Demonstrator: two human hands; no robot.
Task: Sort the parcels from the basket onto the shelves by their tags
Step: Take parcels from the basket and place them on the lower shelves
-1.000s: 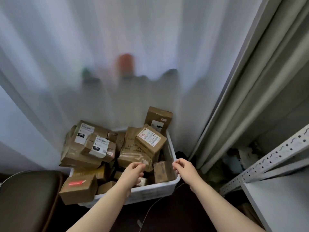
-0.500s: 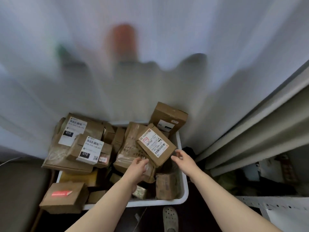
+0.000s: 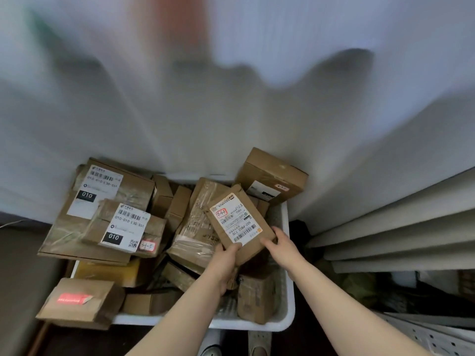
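Observation:
A white basket (image 3: 288, 312) on the floor is heaped with several brown cardboard parcels. On top, right of centre, lies a small flat parcel (image 3: 240, 222) with a white barcode label and a red-edged handwritten tag. My left hand (image 3: 226, 263) grips its near left corner, thumb on the label. At the near right corner my right hand (image 3: 280, 246) holds the parcel's edge. A larger box (image 3: 272, 176) stands at the basket's back right. Two parcels marked 010 (image 3: 115, 224) are stacked at the left.
A pale curtain (image 3: 231, 111) hangs just behind the basket. A perforated white shelf (image 3: 437, 337) edge shows at the lower right, with grey slats (image 3: 398, 240) above it. One parcel with a red sticker (image 3: 77, 301) overhangs the basket's near left corner. A shoe (image 3: 259, 340) shows below.
Both hands have gone forward into the basket and taken hold of the small labelled parcel. The camera has dropped closer to the basket.

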